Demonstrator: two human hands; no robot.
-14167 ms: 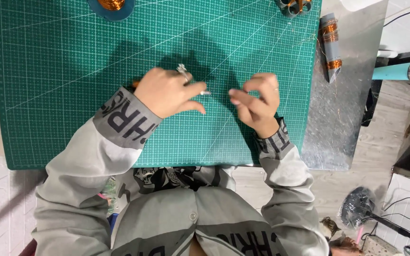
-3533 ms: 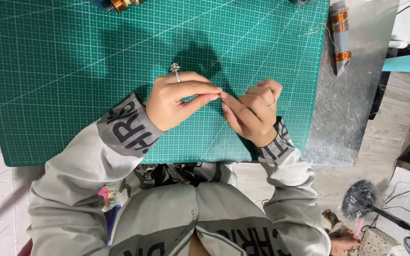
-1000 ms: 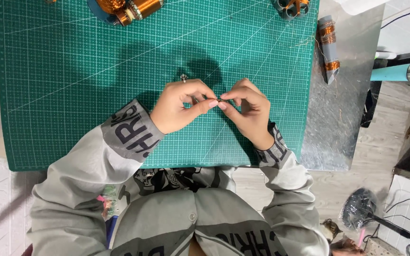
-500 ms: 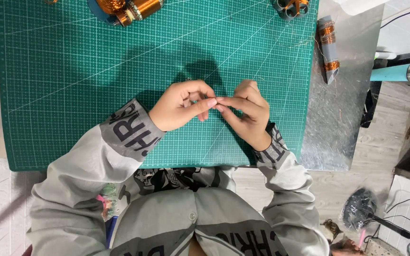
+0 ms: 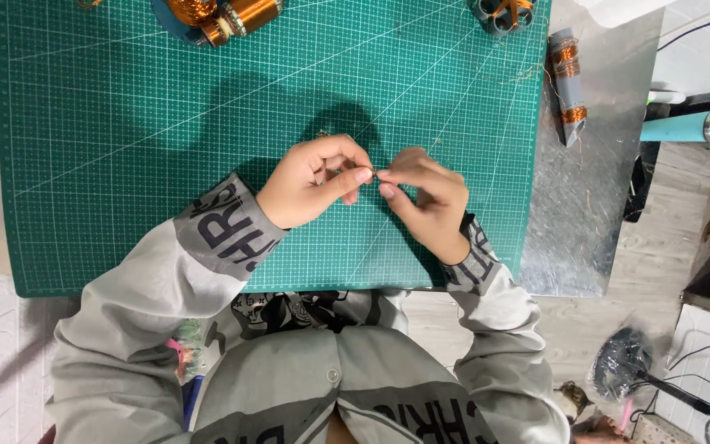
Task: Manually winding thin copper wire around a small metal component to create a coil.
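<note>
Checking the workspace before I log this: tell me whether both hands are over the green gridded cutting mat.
Yes, the left hand and right hand meet fingertip to fingertip above the green gridded cutting mat.

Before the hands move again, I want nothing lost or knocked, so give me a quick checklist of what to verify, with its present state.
1. Left hand and right hand meet fingertip to fingertip over the green cutting mat: ok.
2. What is pinched between them: too small to see, cannot tell.
3. Copper wire spools at the mat's far edge lie apart from both hands: ok.
4. Grey wire-wound bobbin on the metal sheet, loose strands around it: not ok.
5. Small glinting bit on the mat beyond the left hand: cannot tell.
</note>
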